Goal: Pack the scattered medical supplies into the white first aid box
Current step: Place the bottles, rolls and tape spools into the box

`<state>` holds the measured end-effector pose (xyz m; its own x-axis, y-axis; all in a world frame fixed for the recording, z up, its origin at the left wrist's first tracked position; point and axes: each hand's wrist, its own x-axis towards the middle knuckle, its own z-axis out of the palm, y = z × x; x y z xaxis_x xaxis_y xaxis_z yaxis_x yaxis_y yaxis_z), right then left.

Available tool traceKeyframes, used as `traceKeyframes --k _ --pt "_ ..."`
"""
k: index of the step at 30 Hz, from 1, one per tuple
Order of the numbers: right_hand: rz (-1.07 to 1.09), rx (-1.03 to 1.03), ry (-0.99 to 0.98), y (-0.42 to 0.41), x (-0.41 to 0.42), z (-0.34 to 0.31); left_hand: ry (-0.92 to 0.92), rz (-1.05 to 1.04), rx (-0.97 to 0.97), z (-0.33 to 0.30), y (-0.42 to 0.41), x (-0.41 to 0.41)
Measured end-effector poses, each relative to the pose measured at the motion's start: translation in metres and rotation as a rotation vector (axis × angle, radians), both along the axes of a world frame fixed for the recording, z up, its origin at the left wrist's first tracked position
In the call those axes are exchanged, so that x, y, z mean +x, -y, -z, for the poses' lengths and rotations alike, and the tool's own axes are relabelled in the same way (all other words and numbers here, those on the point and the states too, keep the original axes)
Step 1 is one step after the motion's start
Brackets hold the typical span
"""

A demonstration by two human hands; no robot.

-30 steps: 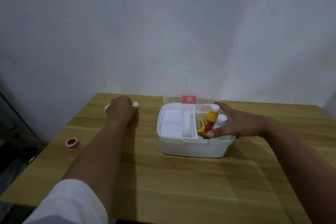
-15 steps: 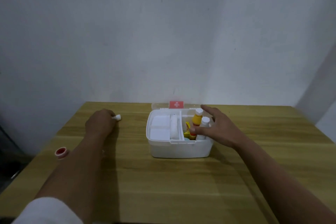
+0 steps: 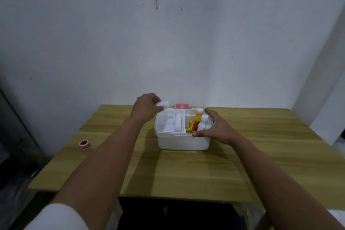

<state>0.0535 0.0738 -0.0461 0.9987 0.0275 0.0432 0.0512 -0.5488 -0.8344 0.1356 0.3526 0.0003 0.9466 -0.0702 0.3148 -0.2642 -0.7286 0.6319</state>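
Observation:
The white first aid box stands open on the wooden table, its lid with a red cross label behind it. Inside are white gauze pads, a white roll, a yellow bottle, white bottles and yellow and red items. My left hand hovers above the box's back left corner, gripping a small white roll. My right hand rests on the box's right rim, thumb on the front edge, fingers spread around the bottles.
A red and white tape roll lies near the table's left edge. A white wall rises just behind the table. Dark floor and furniture lie off the left side.
My left hand has lifted the small white roll off the table and carried it right, up to the box's back left corner. My right hand stays at the box's right side.

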Motion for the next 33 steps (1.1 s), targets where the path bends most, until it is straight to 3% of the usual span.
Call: traceKeyframes --k 6,15,33 --pt "-0.021 -0.003 0.002 0.004 0.001 0.003 0.010 0.024 0.258 0.017 0.029 -0.013" --pt "-0.035 -0.009 0.001 0.009 0.008 0.007 0.065 -0.025 0.325 0.027 0.030 -0.011" --pt "-0.036 -0.026 -0.002 0.010 0.009 0.007 0.127 0.029 0.203 0.031 0.020 -0.016"
